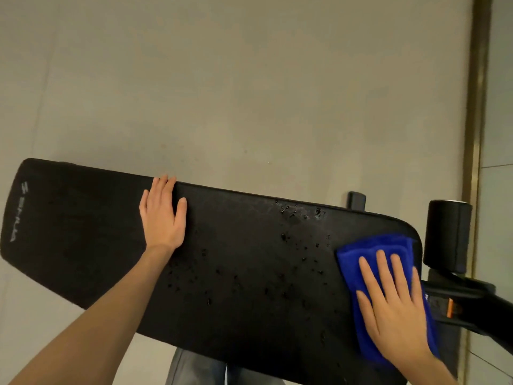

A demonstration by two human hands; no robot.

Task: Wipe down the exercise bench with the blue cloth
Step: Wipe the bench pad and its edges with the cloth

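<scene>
The step in hand was, by the look of it, the wiping stroke itself, starting from the end of the exercise bench (236, 259) nearest the roller pad (447, 234). To do it well, the right hand (394, 309) would have to keep its palm flat on the blue cloth (372, 248) and drag it leftward in long overlapping passes, pressing evenly so the folded layers did not bunch up or slip out from under the fingers. The water droplets (302, 245) lay scattered just to the left of that hand, across the middle of the pad, so the stroke should run straight through them and on toward the bracing hand. The right hand was spread wide, fingers extended and slightly splayed, gripping nothing but pressing the cloth down against the pad; the cloth showed beyond the fingertips and along the hand's right edge, close to the rounded end of the bench. The left hand (163, 215) was likewise open and flat, palm down on bare upholstery well apart from the cloth, fingertips reaching the far edge, apparently steadying the bench.
</scene>
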